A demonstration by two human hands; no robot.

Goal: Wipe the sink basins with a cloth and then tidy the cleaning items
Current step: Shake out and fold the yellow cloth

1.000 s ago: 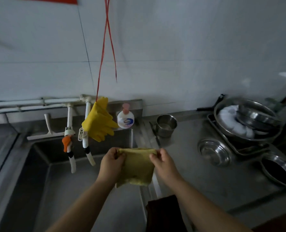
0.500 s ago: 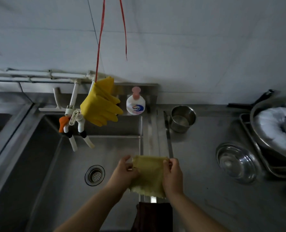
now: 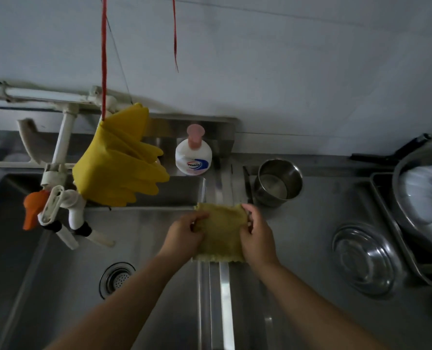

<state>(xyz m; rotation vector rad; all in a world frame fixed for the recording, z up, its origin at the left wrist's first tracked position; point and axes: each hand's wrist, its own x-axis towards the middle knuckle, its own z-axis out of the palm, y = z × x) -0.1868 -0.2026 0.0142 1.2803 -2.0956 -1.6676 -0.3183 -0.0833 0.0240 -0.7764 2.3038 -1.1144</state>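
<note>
Yellow cloth [image 3: 221, 231] flat, long axis toward wall

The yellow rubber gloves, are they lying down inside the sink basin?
No, the yellow rubber gloves hang from a red string above the sink basin.

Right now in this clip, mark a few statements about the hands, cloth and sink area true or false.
1. Both the left hand and right hand hold the yellow cloth. True.
2. The cloth lies in the basin by the drain. False: it is held over the sink's right rim.
3. Yellow rubber gloves hang near the taps. True.
4. The soap bottle has a blue pump. False: it is pink.
</note>
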